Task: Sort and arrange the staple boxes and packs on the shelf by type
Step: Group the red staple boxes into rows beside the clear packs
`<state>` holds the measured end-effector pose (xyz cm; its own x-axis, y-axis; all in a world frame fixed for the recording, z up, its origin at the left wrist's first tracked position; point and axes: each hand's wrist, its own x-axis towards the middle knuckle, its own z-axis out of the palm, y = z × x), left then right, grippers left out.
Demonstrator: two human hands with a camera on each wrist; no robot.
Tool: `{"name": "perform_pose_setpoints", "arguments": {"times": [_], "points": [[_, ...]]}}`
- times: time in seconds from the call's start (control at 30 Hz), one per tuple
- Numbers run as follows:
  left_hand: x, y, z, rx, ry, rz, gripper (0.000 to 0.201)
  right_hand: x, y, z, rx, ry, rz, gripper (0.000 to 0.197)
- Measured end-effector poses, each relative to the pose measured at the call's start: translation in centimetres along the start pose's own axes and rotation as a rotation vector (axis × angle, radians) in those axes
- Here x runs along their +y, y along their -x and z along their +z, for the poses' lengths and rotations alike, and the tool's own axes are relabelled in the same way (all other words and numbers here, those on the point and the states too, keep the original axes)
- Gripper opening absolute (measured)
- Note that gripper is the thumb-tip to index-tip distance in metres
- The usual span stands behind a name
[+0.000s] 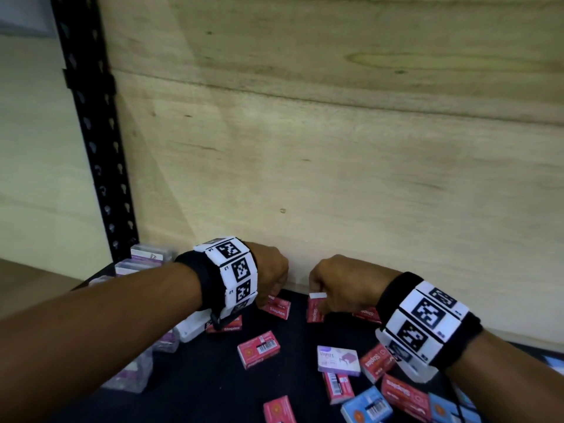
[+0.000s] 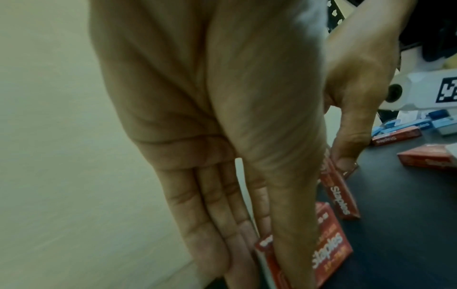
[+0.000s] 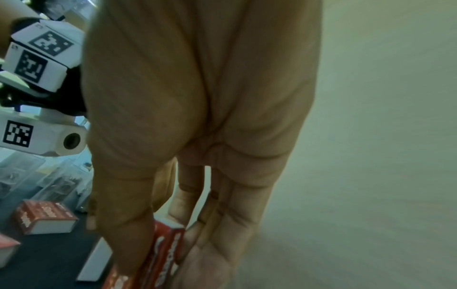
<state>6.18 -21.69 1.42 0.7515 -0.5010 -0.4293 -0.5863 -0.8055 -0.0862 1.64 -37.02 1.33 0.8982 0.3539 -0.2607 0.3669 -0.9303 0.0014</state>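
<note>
Forearms: both reached in from the near edge, wrist bands carrying black-and-white square markers.
Left hand (image 1: 270,271): at the back of the shelf (image 1: 213,377) by the wooden panel (image 1: 305,148), thumb and fingers clamped on a red box (image 2: 265,252) standing on edge; another red box (image 2: 329,246) lay flat just beside it, reading "Staples".
Right hand (image 1: 338,283): apart from the left, fingers and thumb pinched round an upright red box (image 3: 165,252) with a white end; its lettering was too blurred to read.
Loose red boxes: one showed its barcode (image 1: 258,348), one (image 1: 376,362) read "Staples".
Lilac box (image 1: 337,360): among the red ones, faint print, unreadable.
Blue box (image 1: 366,407): near the front right, barcode up.
Clear packs (image 1: 149,254): lined up along the left by the black slotted upright (image 1: 100,148), partly hidden by the left arm.
</note>
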Motion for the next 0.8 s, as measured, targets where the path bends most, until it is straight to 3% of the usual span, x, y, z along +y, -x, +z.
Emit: {"name": "perform_pose_setpoints", "arguments": {"times": [0.37,0.63,0.8], "points": [[-0.8,0.8,-0.3,0.013,0.020,-0.007,0.032,-0.6,-0.7,0.6,-0.088,-0.197,-0.001,0.009],[-0.7,1.1,-0.6,-0.024,0.082,-0.002,0.035,-1.4,-1.2,0.4,-0.090,0.009,-0.008,0.029],[-0.4,1.5,-0.7,-0.034,0.046,0.058,0.037,-1.7,-1.9,1.0,-0.075,0.000,0.002,0.031]]}}
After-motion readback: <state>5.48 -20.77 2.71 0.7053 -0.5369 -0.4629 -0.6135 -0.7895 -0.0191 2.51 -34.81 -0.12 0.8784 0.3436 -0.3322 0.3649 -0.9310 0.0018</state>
